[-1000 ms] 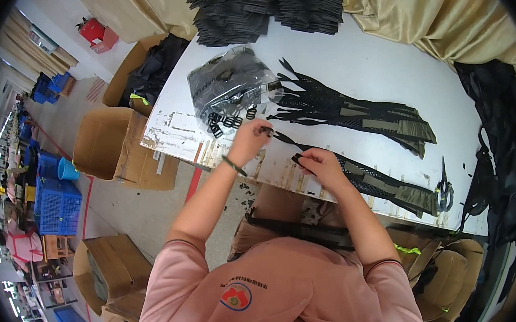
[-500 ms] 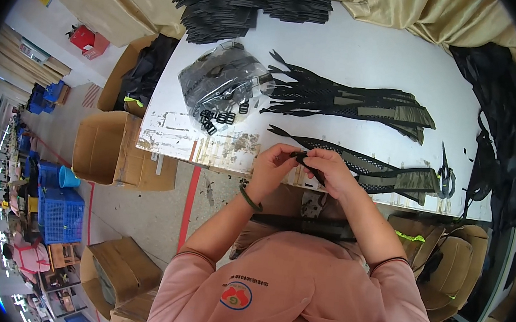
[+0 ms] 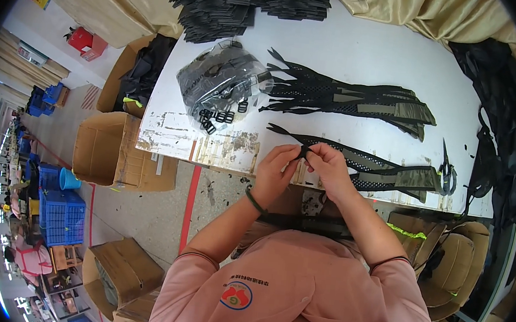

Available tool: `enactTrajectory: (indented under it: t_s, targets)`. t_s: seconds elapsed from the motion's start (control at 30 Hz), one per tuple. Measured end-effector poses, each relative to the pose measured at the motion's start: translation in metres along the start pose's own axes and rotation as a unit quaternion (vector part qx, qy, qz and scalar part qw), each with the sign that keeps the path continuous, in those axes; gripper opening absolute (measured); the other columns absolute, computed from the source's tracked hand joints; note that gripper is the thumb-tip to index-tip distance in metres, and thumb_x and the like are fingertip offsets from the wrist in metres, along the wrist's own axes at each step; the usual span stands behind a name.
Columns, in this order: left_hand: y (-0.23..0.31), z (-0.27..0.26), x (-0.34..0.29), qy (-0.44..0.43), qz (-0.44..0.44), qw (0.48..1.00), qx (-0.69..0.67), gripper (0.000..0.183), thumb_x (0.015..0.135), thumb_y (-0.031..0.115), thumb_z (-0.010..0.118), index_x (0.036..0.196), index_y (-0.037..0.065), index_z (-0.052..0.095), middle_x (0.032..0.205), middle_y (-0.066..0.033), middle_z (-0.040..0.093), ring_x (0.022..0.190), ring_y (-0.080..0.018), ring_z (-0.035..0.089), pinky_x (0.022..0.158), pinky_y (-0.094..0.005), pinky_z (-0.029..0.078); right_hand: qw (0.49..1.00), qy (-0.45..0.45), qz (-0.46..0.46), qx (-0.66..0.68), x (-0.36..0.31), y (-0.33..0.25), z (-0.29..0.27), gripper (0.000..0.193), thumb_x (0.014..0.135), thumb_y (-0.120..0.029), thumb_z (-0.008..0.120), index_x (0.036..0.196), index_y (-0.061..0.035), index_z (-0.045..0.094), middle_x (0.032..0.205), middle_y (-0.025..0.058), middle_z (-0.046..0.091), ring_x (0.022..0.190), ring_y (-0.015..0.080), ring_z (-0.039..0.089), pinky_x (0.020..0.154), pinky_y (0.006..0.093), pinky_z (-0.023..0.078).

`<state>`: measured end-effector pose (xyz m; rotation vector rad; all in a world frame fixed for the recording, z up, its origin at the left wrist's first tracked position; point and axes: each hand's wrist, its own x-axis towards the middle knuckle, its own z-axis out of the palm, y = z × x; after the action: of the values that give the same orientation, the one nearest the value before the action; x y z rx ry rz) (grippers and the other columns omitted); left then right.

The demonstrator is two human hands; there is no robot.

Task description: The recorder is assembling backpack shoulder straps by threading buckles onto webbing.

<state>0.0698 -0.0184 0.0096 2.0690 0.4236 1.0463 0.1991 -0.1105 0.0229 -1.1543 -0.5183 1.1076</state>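
Observation:
At the table's front edge my left hand (image 3: 276, 170) and my right hand (image 3: 330, 169) meet, fingertips pinched together. Between them is a small black strap end (image 3: 304, 152); whether a buckle is on it is hidden by the fingers. Just beyond my hands lies a pair of black mesh shoulder straps (image 3: 375, 167) with olive ends. Farther back, a stack of similar mesh straps (image 3: 351, 98) is spread out. To the left, a clear plastic bag (image 3: 216, 79) holds black parts, and several loose black slider buckles (image 3: 215, 119) lie by its mouth.
Scissors (image 3: 447, 173) lie at the table's right. Piles of black flat pieces (image 3: 217, 8) stand at the back left. Black bags (image 3: 501, 122) hang over the right edge. Cardboard boxes (image 3: 101, 149) stand on the floor at left, another box (image 3: 456, 267) at right.
My fingertips have drawn closer together around the black strap end. The dark length that hung below my right hand no longer shows. My left wrist has shifted slightly to the right.

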Motion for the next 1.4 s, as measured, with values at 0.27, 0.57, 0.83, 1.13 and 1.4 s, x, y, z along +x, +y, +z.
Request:
enactTrajectory:
  t_s: [0.27, 0.57, 0.83, 1.13, 1.4]
  targets:
    - [0.003, -0.008, 0.007, -0.030, 0.001, 1.000, 0.000, 0.026, 0.076, -0.007, 0.061, 0.100, 0.004, 0.063, 0.102, -0.0125, 0.062, 0.089, -0.0282, 0.063, 0.072, -0.0313, 0.052, 0.996, -0.049, 0.022, 0.066, -0.003, -0.013, -0.006, 0.008, 0.087, -0.004, 0.058, 0.094, 0.0003, 0.060, 0.079, 0.0036, 0.061, 0.070, 0.0098, 0.055, 0.065, 0.0224, 0.044]
    - [-0.006, -0.004, 0.005, -0.065, -0.437, 0.679, -0.586, 0.005, 0.091, 0.005, 0.054, 0.094, 0.004, 0.058, 0.090, -0.0032, 0.060, 0.079, -0.0120, 0.058, 0.070, -0.0244, 0.048, 0.890, -0.102, -0.251, -0.366, -0.010, -0.030, -0.009, 0.013, 0.079, 0.003, 0.060, 0.089, -0.0042, 0.065, 0.085, 0.0054, 0.063, 0.077, 0.0167, 0.058, 0.071, 0.0277, 0.046]
    - [0.002, 0.003, 0.001, -0.049, -0.387, 0.792, -0.469, 0.009, 0.093, 0.014, 0.055, 0.090, 0.006, 0.055, 0.082, -0.0037, 0.062, 0.067, -0.0097, 0.057, 0.059, -0.0235, 0.049, 0.874, -0.077, -0.331, -0.348, -0.021, -0.027, -0.003, 0.015, 0.075, 0.001, 0.065, 0.088, -0.0054, 0.064, 0.082, 0.0050, 0.063, 0.076, 0.0190, 0.059, 0.072, 0.0296, 0.046]
    - [0.016, 0.008, 0.003, -0.011, -0.323, 0.881, -0.347, 0.006, 0.086, 0.004, 0.063, 0.086, 0.002, 0.058, 0.080, -0.0037, 0.063, 0.072, -0.0094, 0.059, 0.065, -0.0232, 0.050, 0.994, 0.001, -0.045, -0.097, -0.020, -0.009, -0.003, 0.023, 0.078, 0.005, 0.065, 0.086, -0.0066, 0.048, 0.069, -0.0058, 0.048, 0.061, 0.0008, 0.043, 0.053, 0.0165, 0.035]
    - [0.008, 0.004, -0.009, -0.090, -0.246, 0.917, -0.301, 0.010, 0.085, -0.001, 0.062, 0.095, 0.001, 0.062, 0.094, -0.0040, 0.063, 0.086, -0.0094, 0.058, 0.074, -0.0218, 0.047, 0.991, 0.006, -0.050, -0.124, -0.022, -0.004, -0.010, 0.025, 0.076, 0.005, 0.067, 0.084, -0.0069, 0.046, 0.068, -0.0046, 0.048, 0.061, 0.0011, 0.044, 0.053, 0.0166, 0.035]
